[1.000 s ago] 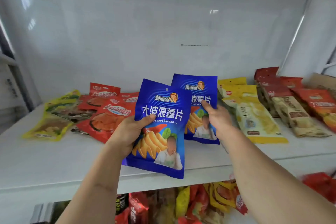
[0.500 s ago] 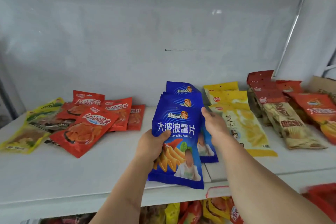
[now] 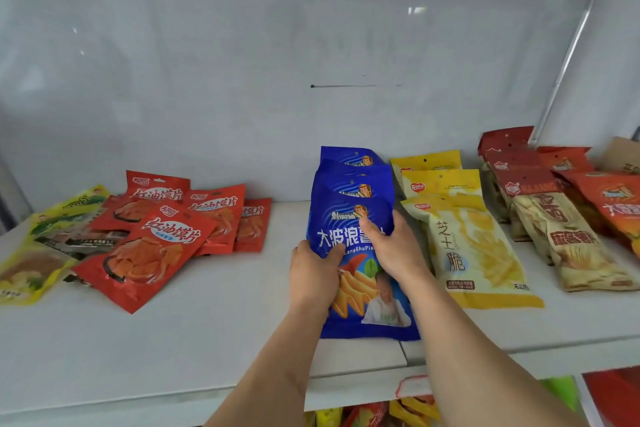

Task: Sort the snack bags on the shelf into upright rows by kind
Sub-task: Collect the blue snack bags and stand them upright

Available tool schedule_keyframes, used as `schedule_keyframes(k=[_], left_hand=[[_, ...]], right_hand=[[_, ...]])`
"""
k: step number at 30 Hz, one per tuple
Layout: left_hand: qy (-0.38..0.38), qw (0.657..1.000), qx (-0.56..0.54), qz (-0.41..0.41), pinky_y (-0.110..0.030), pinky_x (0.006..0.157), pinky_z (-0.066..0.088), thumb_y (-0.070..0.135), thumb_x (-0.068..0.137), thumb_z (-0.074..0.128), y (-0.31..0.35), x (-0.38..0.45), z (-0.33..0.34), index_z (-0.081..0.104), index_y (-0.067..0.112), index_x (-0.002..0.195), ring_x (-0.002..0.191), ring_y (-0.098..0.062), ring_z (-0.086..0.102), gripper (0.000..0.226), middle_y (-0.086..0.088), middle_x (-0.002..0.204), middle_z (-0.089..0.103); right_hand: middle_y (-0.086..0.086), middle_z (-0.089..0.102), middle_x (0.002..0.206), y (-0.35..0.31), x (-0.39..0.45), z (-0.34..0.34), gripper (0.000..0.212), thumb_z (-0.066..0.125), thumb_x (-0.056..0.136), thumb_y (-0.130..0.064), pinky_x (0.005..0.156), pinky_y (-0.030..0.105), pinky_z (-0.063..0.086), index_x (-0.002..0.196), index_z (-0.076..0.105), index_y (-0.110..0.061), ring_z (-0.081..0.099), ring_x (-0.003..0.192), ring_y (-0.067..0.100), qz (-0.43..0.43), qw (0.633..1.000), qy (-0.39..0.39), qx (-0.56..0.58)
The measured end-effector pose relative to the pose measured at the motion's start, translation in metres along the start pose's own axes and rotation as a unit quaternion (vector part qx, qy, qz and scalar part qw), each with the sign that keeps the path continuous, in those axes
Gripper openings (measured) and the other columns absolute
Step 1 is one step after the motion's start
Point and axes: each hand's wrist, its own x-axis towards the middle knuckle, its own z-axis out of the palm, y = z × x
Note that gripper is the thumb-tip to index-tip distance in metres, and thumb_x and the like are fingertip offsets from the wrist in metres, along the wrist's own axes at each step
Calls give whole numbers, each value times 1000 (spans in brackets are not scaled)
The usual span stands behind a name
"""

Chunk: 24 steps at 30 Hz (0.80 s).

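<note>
as it leaned on its row mid-shelf (image 3: 214, 333), the front blue bag (image 3: 349, 239) was gripped by the left hand (image 3: 313, 276) and right hand (image 3: 393, 250); light, slippery, best held by its side edges.

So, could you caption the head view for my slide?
Both hands grip the front blue chip bag on the shelf.

Blue bag (image 3: 360, 246) reads "LangShuPia"; yellow bag (image 3: 474, 253) "芝士脆".
</note>
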Motion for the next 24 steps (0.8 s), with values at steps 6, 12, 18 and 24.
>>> schedule_keyframes(k=[6, 12, 18, 24], left_hand=[[7, 1000, 18, 2, -40, 84, 60, 46, 88, 71, 3, 12, 11, 54, 17, 121, 99, -17, 69, 47, -1, 116, 68], [15, 999, 33, 9, -37, 84, 60, 47, 89, 70, 8, 21, 21, 52, 18, 124, 102, -17, 68, 49, -1, 120, 67], [21, 1000, -1, 12, -29, 73, 59, 43, 88, 73, 12, 19, 19, 47, 19, 120, 99, -16, 69, 48, 0, 120, 66], [20, 999, -29, 22, -30, 75, 60, 39, 88, 73, 16, 10, 12, 45, 18, 129, 102, -17, 70, 54, -2, 126, 65]], right_hand=[[-12, 64, 97, 1, 19, 1, 45, 67, 87, -54, 57, 18, 52, 118, 46, -30, 67, 78, 3, 11, 1000, -19, -20], [-3, 65, 109, 3, 39, 4, 53, 67, 89, -51, 56, 18, 46, 128, 50, -18, 62, 75, 4, 11, 996, 10, -85], [7, 59, 134, 4, 45, 9, 75, 64, 86, -61, 67, 27, 55, 140, 40, -15, 65, 111, 21, 8, 985, 54, -164], [10, 47, 145, -1, 32, 7, 78, 54, 92, -61, 77, 30, 50, 150, 32, -14, 50, 130, 23, 9, 972, 79, -222]])
